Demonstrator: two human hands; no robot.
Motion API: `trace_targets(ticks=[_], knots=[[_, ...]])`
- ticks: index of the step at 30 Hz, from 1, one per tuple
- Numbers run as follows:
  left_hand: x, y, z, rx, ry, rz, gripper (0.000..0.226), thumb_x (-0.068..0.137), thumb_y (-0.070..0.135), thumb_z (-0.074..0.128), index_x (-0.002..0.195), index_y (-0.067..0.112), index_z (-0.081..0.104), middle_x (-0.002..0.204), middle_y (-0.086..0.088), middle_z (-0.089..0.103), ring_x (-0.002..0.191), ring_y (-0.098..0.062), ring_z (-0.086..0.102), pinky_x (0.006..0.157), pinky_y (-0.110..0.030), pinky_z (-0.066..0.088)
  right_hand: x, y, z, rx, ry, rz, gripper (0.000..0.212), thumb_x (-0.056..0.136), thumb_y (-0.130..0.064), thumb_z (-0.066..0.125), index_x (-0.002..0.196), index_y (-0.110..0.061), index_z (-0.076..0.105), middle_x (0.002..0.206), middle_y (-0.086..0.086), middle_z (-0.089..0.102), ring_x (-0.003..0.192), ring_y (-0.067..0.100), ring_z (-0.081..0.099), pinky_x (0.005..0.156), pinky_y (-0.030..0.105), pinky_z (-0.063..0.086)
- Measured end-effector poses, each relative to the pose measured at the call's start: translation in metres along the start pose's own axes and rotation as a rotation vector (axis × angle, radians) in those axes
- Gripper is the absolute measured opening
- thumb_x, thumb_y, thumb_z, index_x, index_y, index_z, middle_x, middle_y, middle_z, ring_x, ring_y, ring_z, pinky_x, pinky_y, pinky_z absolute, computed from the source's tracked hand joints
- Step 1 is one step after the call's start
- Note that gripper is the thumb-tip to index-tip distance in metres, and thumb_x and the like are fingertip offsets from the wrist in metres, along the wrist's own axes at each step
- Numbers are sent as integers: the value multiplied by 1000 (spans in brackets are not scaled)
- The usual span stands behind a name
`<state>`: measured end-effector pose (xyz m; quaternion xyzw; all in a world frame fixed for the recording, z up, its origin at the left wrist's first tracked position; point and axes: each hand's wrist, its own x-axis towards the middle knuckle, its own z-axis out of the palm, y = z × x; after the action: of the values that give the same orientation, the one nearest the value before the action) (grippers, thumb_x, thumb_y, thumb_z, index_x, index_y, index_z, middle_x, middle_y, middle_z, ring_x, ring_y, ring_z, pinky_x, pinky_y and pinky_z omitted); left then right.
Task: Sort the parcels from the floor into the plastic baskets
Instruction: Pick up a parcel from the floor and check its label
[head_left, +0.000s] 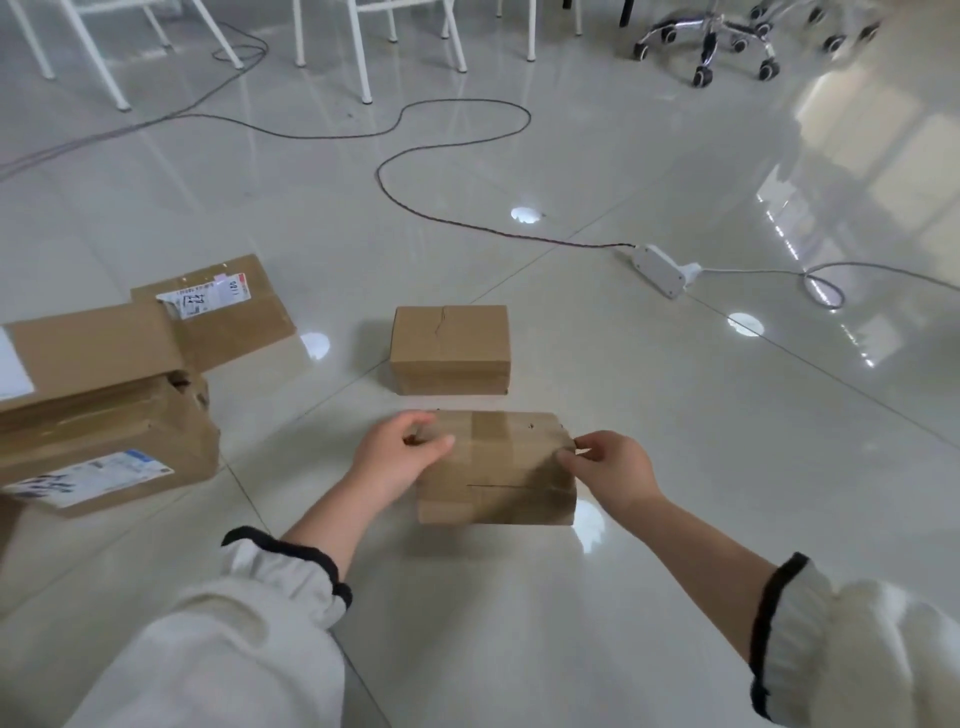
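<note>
Both the left hand and right hand apparently grip the parcel.

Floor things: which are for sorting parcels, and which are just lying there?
For the job: taped brown cardboard parcel gripped by left hand and right hand; plain brown cardboard box behind it; flat labelled cardboard parcel and big labelled cardboard box, left. No baskets in view.

Just lying about: white power strip; dark cable; white chair legs; wheeled chrome chair base.
</note>
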<state>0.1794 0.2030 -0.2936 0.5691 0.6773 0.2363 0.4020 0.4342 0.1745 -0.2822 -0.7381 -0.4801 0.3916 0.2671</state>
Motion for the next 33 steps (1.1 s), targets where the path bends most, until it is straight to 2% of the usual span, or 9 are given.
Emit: trace_targets(ticks=[5, 9, 12, 15, 17, 19, 25, 29, 33], knots=[[-1, -4, -7, 91, 37, -117, 51, 75, 49, 71, 117, 22, 60, 111, -4, 61, 102, -23, 59, 90, -34, 49, 4, -14, 3, 11, -82, 114, 25, 78, -27, 72, 72, -5, 62, 67, 7, 61, 50, 20, 59, 66, 37, 56], [-15, -19, 8, 108, -42, -132, 65, 83, 42, 67, 138, 16, 43, 133, -11, 53, 120, -26, 51, 98, -31, 40, -5, -4, 18, -65, -193, 187, 20, 81, -20, 67, 76, 0, 64, 73, 11, 58, 68, 29, 62, 81, 47, 56], [-17, -27, -1, -6, -59, -199, 86, 80, 49, 67, 148, 21, 22, 133, -11, 50, 119, -27, 51, 100, -37, 42, -6, 0, 11, 32, -251, 170, 28, 83, -27, 68, 93, -1, 68, 84, 6, 61, 76, 20, 58, 74, 35, 54], [-34, -36, -6, -94, -96, -146, 101, 72, 53, 72, 150, 26, 13, 133, 2, 44, 117, -20, 52, 99, -35, 43, -13, 8, -2, 65, -601, 33, 53, 73, -37, 75, 121, -29, 54, 115, -13, 60, 97, -3, 56, 71, 10, 44], [-56, -48, 3, -78, -157, -50, 115, 64, 43, 82, 150, 25, 8, 132, 13, 40, 116, -12, 51, 100, -28, 40, -22, 21, 2, -12, -700, -47, 82, 67, -29, 79, 135, -38, 35, 127, -19, 53, 114, -4, 49, 85, 13, 44], [-76, -63, 16, -17, -218, 9, 120, 61, 32, 87, 150, 23, 6, 132, 16, 42, 119, -7, 47, 100, -18, 34, -29, 32, 14, -74, -627, -42, 83, 71, -15, 78, 137, -36, 33, 119, -16, 57, 111, 6, 53, 88, 21, 46], [-74, -67, 10, -40, -27, 15, 66, 76, 24, 76, 135, 20, 47, 112, 2, 68, 96, -13, 66, 85, -31, 52, -20, 15, 9, -163, -486, 11, 15, 82, -24, 71, 91, -16, 61, 89, 1, 64, 73, 9, 57, 60, 14, 43], [-73, -55, 3, -221, -83, -134, 33, 82, 26, 71, 111, 12, 62, 77, -11, 72, 57, -30, 68, 62, -46, 58, -16, 2, 5, -274, -461, 94, 39, 89, -34, 60, 103, 1, 65, 102, 20, 69, 77, 21, 58, 63, 29, 46], [-77, -57, 16, -141, -154, -284, 32, 88, 28, 64, 110, 6, 58, 74, -10, 70, 43, -19, 64, 38, -21, 46, -27, 12, 20, -377, -471, 128, 39, 90, -32, 60, 106, 3, 64, 73, 7, 57, 64, 17, 50, 53, 23, 38]])
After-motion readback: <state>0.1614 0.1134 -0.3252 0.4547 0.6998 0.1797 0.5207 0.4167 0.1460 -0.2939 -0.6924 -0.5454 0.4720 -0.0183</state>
